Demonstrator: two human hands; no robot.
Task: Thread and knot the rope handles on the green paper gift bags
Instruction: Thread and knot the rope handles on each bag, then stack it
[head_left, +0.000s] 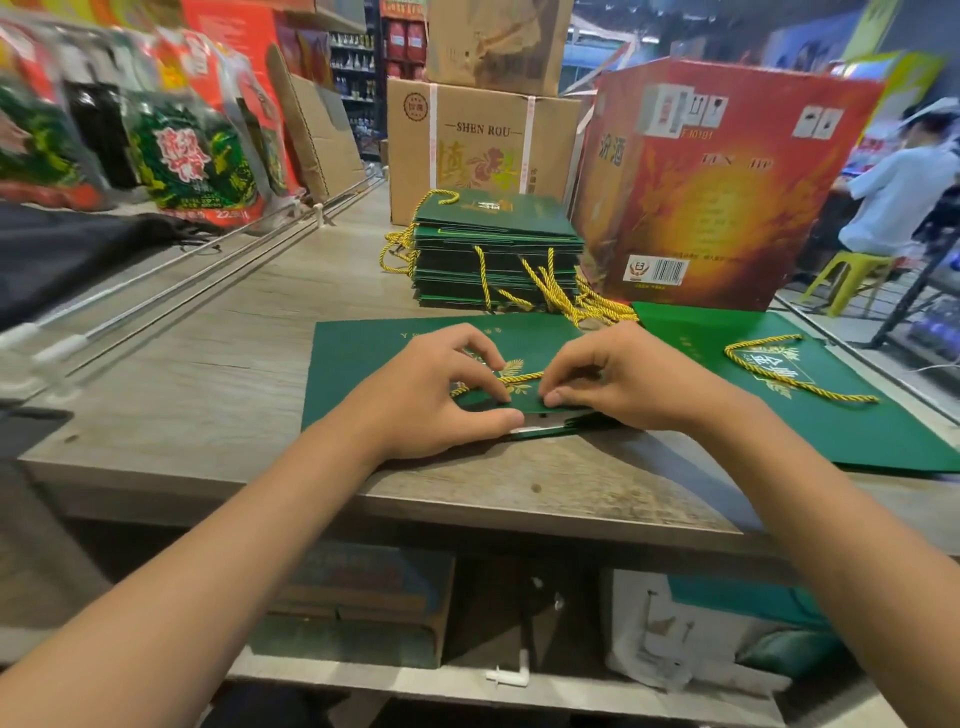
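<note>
Threading is best done here with the top edge of the flat green bag (395, 358) kept pinned to the wooden table (208, 374), so that the punched hole does not shift while the gold rope (522, 378) is fed through. The bag is laid flat at the near edge of the table, directly in front of the person, and the rope is stretched across its top edge between the two hands. A short tip should be pinched close to its end, since a long loose end would likely bend instead of entering the hole. The knot should be tied only once enough rope has been drawn to the inner side.

The left hand (441, 395) is held palm down, its fingers curled and the rope pinched under the fingertips, while the thumb is pressed along the bag's edge. The right hand (618, 384) is likewise arched over the bag, with the rope's other part gripped between thumb and forefinger. Whether the tip has already entered a hole cannot be told, as it is covered by the fingers. Both forearms are stretched forward, the wrists resting near the table's edge.

A stack of finished bags (496, 249) is kept behind, and another bag (857, 415) with a rope lies to the right.
</note>
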